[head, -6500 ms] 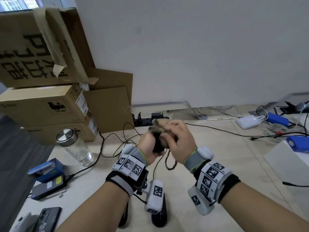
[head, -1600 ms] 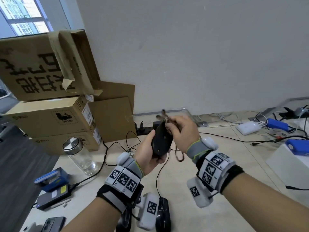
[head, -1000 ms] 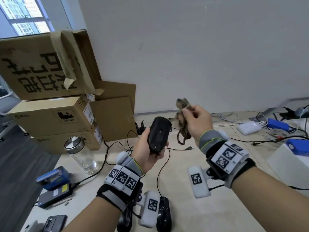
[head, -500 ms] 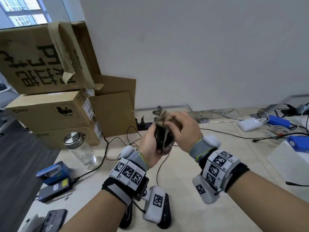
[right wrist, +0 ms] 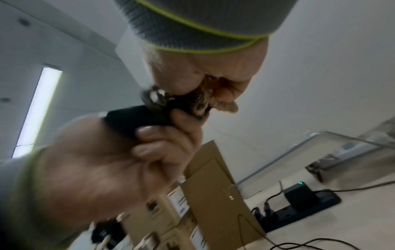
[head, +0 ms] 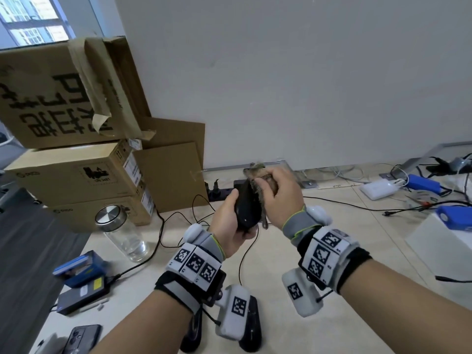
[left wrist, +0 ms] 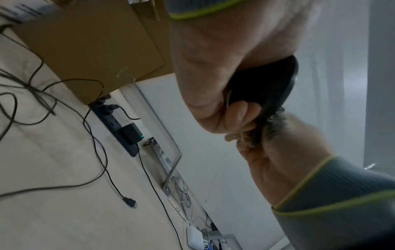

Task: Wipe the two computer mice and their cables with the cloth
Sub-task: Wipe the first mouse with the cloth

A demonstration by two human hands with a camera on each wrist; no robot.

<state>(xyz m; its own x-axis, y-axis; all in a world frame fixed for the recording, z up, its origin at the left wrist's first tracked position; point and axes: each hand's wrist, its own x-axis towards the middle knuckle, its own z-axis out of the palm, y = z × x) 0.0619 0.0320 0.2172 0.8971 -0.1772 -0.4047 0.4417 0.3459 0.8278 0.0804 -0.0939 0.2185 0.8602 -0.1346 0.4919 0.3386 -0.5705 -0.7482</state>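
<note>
A black computer mouse [head: 246,208] is held upright above the table, gripped from the left and below by my left hand [head: 229,221]. Its thin black cable [head: 241,254] hangs down to the tabletop. My right hand [head: 277,198] holds a bunched brown cloth [head: 260,182] and presses it against the mouse's right side and top. In the left wrist view the mouse [left wrist: 265,84] sits in my curled fingers with the cloth [left wrist: 245,137] beneath. In the right wrist view the cloth [right wrist: 192,101] covers the mouse [right wrist: 136,118]. A second black mouse [head: 251,325] lies on the table under my left wrist.
Stacked cardboard boxes [head: 74,172] stand at the left, with a lidded glass jar [head: 122,236] before them. A black power strip [head: 219,192] lies along the wall. Chargers, blue devices [head: 424,182] and cables fill the right side. A phone [head: 81,338] and power bank [head: 81,295] lie near left.
One second ago my right hand held the cloth apart from the mouse, to its right. It has since come back onto the mouse and now presses along its right side.
</note>
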